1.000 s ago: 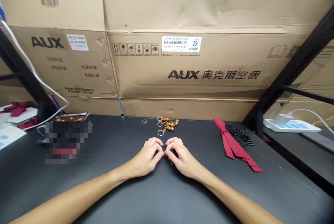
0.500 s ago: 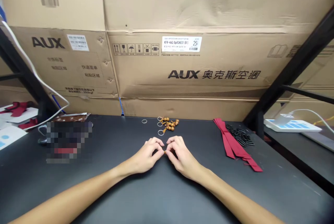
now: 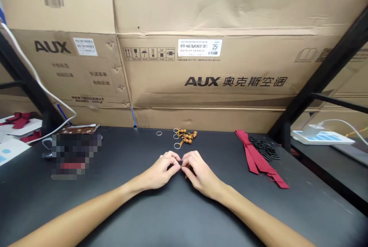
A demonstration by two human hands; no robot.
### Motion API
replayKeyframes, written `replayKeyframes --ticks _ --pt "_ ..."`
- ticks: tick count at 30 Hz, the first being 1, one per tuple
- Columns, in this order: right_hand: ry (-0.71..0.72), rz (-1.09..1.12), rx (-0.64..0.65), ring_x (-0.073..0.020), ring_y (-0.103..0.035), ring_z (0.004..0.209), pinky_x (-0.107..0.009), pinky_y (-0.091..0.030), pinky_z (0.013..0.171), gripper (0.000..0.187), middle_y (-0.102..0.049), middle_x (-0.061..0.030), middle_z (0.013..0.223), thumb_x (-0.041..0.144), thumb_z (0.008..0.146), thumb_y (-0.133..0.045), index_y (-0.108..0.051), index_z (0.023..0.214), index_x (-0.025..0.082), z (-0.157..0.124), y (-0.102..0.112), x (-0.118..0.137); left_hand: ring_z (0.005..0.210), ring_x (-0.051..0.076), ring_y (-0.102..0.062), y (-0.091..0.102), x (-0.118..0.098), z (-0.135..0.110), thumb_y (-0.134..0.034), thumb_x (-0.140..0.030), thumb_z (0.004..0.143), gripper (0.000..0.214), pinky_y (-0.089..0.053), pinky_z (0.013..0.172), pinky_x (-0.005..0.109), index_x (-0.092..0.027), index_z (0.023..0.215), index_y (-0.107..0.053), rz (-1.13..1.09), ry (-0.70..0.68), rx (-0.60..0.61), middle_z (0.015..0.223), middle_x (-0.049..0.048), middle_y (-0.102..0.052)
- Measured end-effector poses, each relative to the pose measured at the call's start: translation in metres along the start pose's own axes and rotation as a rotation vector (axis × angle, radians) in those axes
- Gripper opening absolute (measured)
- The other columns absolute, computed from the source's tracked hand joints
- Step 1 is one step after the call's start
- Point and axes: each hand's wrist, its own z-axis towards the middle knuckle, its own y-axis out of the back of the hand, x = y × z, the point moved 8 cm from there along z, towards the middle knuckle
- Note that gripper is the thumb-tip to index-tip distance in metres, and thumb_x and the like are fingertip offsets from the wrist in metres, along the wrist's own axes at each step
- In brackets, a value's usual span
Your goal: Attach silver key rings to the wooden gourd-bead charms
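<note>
Orange beaded cord (image 3: 188, 166) shows again inside the right hand (image 3: 202, 172), pinched thumb-to-finger; left hand (image 3: 163, 171) curls close opposite, nearly shut, its hold unclear. Fingertip work presumably continues.

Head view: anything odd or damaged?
Mostly orderly. The red strips show loose threads near one end, so they look frayed. One ring lies apart from the beaded keychains, with no beads attached. A pixelated patch at left hides what lies there.
</note>
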Motion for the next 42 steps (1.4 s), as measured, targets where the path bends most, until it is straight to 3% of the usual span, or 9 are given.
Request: replayKeyframes --ticks 12,30,42 --pt "0.091 -0.074 -0.043 -0.0219 -0.053 0.094 -0.038 -0.049 0.081 0.010 -0.058 -0.0071 0.096 0.014 0.089 -0.049 -0.053 0.090 0.023 0.001 0.001 0.005 0.100 0.019 -0.054 0.000 -0.001 0.000 -0.041 -0.035 0.097 0.031 -0.042 0.092 0.037 -0.019 0.074 -0.054 0.047 -0.003 0.007 0.107 0.0050 -0.058" --pt "0.008 -0.033 -0.041 -0.0230 -0.051 0.102 -0.042 -0.048 0.087 0.009 -0.058 -0.0084 0.105 0.014 0.086 -0.053 -0.056 0.083 0.022 -0.002 0.003 -0.005 0.106 0.020 -0.052 -0.002 -0.001 -0.002 -0.042 -0.032 0.097 0.027 -0.038 0.096 0.040 -0.019 0.077 -0.055 0.097 -0.007 0.012 0.111 0.0046 -0.057" --pt "0.039 -0.125 -0.048 -0.0226 -0.049 0.099 -0.041 -0.045 0.084 0.009 -0.059 -0.0074 0.102 0.013 0.084 -0.057 -0.055 0.079 0.020 -0.001 -0.001 -0.003 0.105 0.020 -0.048 -0.007 -0.008 -0.007 -0.040 -0.024 0.097 0.022 -0.038 0.094 0.038 -0.019 0.080 -0.053 0.172 -0.112 -0.018 0.111 0.0052 -0.054"
